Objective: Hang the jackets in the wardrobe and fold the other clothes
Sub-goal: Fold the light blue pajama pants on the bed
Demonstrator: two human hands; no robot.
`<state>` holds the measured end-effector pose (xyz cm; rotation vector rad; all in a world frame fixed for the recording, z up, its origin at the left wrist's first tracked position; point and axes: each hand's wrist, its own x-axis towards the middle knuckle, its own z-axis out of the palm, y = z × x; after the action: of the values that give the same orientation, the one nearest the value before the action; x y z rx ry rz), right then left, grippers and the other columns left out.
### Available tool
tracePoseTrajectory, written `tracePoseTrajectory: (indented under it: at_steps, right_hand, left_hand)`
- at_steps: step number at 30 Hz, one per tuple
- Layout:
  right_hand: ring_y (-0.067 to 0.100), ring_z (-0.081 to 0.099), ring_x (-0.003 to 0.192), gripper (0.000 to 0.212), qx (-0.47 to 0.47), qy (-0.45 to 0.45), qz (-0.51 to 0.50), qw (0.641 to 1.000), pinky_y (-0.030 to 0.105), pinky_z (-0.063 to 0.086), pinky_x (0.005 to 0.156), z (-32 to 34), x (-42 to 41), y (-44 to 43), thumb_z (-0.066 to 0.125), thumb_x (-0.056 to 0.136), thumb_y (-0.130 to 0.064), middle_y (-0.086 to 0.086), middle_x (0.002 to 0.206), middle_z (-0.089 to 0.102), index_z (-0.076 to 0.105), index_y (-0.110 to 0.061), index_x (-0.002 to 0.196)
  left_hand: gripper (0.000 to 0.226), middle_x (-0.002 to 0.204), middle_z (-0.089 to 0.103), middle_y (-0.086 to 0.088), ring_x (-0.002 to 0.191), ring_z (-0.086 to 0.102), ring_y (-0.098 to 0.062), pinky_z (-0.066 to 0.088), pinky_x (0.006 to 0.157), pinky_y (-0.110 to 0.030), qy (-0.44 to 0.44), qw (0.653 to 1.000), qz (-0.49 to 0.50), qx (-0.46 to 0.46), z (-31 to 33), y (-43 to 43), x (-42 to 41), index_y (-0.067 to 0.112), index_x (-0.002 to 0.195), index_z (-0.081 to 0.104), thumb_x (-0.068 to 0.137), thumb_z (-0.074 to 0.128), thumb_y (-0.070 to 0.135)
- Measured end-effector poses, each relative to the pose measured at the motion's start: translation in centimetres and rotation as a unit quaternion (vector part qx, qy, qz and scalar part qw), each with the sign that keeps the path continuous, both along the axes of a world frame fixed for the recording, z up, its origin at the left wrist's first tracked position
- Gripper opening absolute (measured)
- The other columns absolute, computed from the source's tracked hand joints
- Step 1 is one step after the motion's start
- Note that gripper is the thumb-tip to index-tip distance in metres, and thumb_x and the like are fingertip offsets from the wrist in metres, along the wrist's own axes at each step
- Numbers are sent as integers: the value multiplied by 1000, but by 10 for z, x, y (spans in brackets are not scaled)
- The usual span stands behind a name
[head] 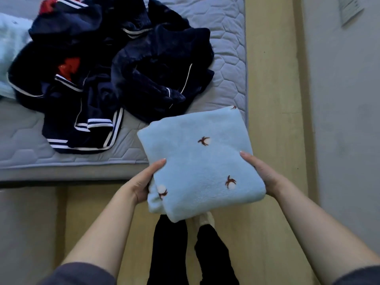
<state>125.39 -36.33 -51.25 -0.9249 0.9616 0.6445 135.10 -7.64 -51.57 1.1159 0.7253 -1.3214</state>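
Left hand (141,182) and right hand (263,173) hold fleece (197,165) over floor (271,99) beside mattress (226,27).

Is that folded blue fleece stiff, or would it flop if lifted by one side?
Likely floppy: the blue fleece bulges softly at its folds. Probably light, as the left hand and right hand grip only its edges. Fuzzy pile should resist slipping.

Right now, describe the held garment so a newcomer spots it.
Find the grey quilted mattress; at its near right corner, the left hand and right hand grip a folded fleece. Unlike the crumpled navy pile behind, it is pale blue with brown bird motifs.
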Motion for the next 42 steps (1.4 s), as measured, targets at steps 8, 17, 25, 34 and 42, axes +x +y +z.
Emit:
tracePoseTrajectory:
  at_steps: [8,17,25,34,42]
  right_hand:
    - [19,71,82,41,48,-84,66,993,28,57,64,149,-21,43,48,85,-35,7,96,74,58,-11,117]
    - [25,71,81,52,85,-146,320,932,33,57,63,273,-56,141,53,81,-41,13,96,73,57,-10,122]
    - [28,70,89,56,157,-186,568,786,37,58,73,342,-137,312,69,68,-49,18,104,71,68,-10,109]
    - [26,70,93,66,261,-176,784,535,33,58,71,379,-376,437,80,57,-52,15,108,70,72,-9,106]
    - [32,64,107,88,375,-168,859,305,36,56,78,416,-598,467,83,53,-58,18,119,65,60,-8,122]
  left_hand:
    - [93,107,71,-10,94,69,-23,58,74,-34,-104,978,177,-26,167,58,-87,14,109,66,30,92,55]
    - [26,72,74,2,64,70,-8,51,47,-19,-241,852,455,98,339,110,-272,15,91,65,88,55,38]
    - [59,110,70,-11,95,69,-24,57,64,-31,-243,657,693,170,396,160,-486,12,115,64,71,65,53]
    - [46,105,72,-8,90,71,-19,51,74,-35,-241,364,857,275,432,100,-753,15,111,63,79,51,46]
    - [38,67,72,7,53,67,-4,51,54,-25,-201,112,889,395,474,26,-923,38,69,72,96,46,30]
